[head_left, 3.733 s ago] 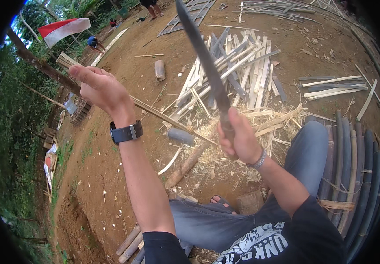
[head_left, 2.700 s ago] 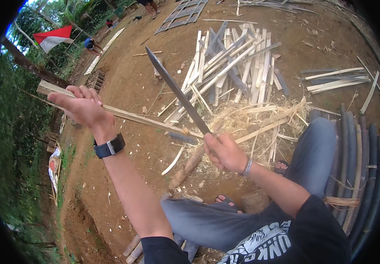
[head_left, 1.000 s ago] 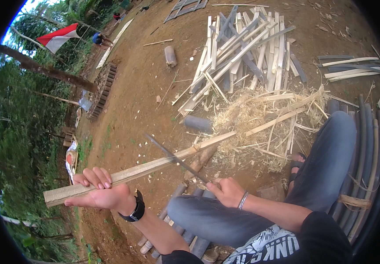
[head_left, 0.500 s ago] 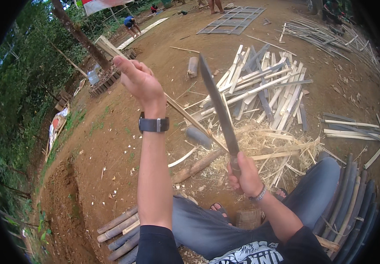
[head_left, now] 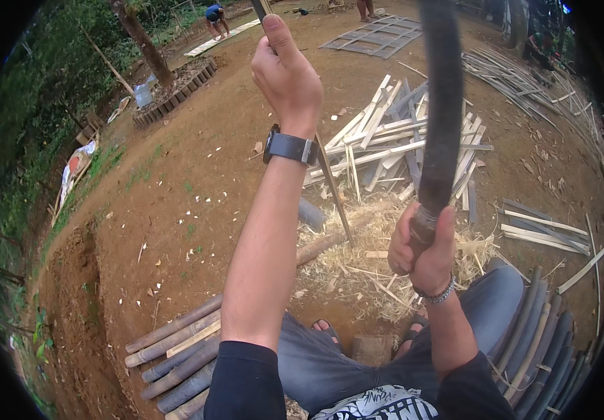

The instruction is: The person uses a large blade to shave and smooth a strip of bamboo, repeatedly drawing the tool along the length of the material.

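Observation:
My left hand (head_left: 289,80), raised at upper centre with a dark watch on its wrist, is closed around a long narrow bamboo strip (head_left: 332,187). The strip's top end juts up above the thumb; its lower part slants down behind my wrist toward the pile of shavings (head_left: 365,234). My right hand (head_left: 424,243) is wrapped round the handle of a machete (head_left: 442,112). The dark blade stands nearly upright, its tip cut off by the top of the picture. Between blade and strip there is a gap.
Split bamboo slats (head_left: 379,157) lie heaped ahead, with more slats (head_left: 543,227) at right. Bamboo poles (head_left: 183,343) form the seat beside my legs. A short log (head_left: 321,247) lies by the shavings. Farther off, a person (head_left: 214,21) bends over a pale strip near a lattice panel (head_left: 375,36).
My left hand has moved up and right with the bamboo strip, which now hangs more steeply. My right hand has lifted the machete rightward, from a leftward lean to nearly upright. The view has shifted slightly.

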Tool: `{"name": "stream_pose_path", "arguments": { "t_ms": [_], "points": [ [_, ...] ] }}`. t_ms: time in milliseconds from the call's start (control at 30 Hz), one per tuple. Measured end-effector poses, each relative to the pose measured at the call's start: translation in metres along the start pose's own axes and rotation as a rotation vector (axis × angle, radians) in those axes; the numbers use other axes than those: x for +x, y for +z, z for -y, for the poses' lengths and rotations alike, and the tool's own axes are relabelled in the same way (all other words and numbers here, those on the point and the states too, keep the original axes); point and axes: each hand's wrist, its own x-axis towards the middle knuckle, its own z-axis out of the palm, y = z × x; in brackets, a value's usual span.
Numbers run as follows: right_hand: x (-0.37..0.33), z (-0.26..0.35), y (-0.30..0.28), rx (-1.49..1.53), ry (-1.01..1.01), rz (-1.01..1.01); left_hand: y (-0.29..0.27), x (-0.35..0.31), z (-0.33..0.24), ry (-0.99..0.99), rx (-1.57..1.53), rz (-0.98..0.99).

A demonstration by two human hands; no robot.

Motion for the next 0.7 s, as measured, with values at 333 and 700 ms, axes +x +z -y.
{"name": "stream_pose_path", "arguments": {
  "t_ms": [333,700],
  "points": [
    [-0.032,-0.145,-0.113,-0.407,0.576,-0.304,0.018,-0.004,-0.003,-0.036,0.000,-0.021],
    [-0.015,-0.131,-0.081,-0.381,0.730,-0.157,0.019,-0.004,-0.003,-0.062,-0.092,-0.003]
  ]
}}
